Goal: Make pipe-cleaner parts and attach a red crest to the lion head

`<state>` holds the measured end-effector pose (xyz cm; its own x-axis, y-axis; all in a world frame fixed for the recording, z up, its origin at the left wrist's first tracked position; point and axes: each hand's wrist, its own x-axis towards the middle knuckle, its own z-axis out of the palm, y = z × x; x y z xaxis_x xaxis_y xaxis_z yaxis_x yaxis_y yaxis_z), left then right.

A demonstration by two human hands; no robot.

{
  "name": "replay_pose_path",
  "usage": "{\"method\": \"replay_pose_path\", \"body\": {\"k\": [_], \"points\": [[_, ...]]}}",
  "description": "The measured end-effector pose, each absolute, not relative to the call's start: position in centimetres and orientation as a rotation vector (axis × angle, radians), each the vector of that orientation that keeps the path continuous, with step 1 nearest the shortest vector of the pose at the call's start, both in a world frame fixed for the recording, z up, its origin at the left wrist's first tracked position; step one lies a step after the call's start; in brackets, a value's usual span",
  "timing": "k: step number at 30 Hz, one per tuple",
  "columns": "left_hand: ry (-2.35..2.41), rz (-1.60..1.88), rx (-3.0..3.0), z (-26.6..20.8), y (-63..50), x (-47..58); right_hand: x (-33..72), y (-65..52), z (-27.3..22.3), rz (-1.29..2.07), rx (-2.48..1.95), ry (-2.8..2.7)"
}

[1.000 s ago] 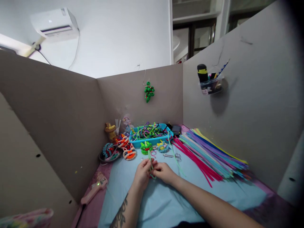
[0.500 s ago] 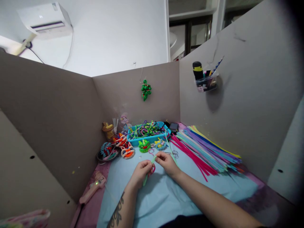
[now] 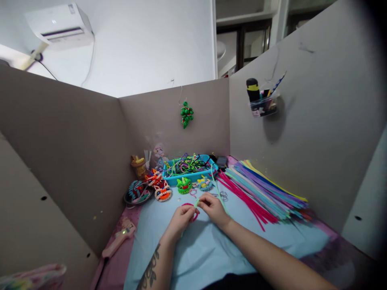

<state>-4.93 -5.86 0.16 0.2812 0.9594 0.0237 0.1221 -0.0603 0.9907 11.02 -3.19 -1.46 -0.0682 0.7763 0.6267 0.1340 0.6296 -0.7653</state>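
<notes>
My left hand [image 3: 182, 218] is closed in a pinch on a light green pipe cleaner, and a pink-red pipe cleaner [image 3: 188, 204] curves around its fingertips. Close beside it, my right hand [image 3: 213, 208] pinches the same light green pipe cleaner [image 3: 218, 190], whose long end rises behind that hand toward the tray. The fingers partly hide where the two strands meet. Just beyond my hands lie a green pipe-cleaner animal head [image 3: 184, 185], a blue and yellow one [image 3: 204, 183], a small pink loop [image 3: 192, 193] and scissors [image 3: 223, 196].
A blue tray [image 3: 169, 181] holds tangled pipe-cleaner pieces. Bundles of coloured pipe cleaners [image 3: 260, 193] lie to the right. On the left are orange animal heads [image 3: 163, 192], a dark bowl [image 3: 127, 199] and a pink glue gun [image 3: 119, 241]. Grey partitions [image 3: 205, 121] enclose the table.
My left hand has turned slightly, and the pink-red strand now shows above its fingers too. The green end that hung below that hand is mostly out of sight. My right hand stays nearly still.
</notes>
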Motion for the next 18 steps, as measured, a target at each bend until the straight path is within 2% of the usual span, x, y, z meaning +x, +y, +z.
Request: {"method": "replay_pose_path", "body": {"k": [18], "points": [[1.018,0.879,1.457,0.14,-6.0,-5.14,11.42,-2.84,-1.95,0.524,-0.66,-1.651]]}}
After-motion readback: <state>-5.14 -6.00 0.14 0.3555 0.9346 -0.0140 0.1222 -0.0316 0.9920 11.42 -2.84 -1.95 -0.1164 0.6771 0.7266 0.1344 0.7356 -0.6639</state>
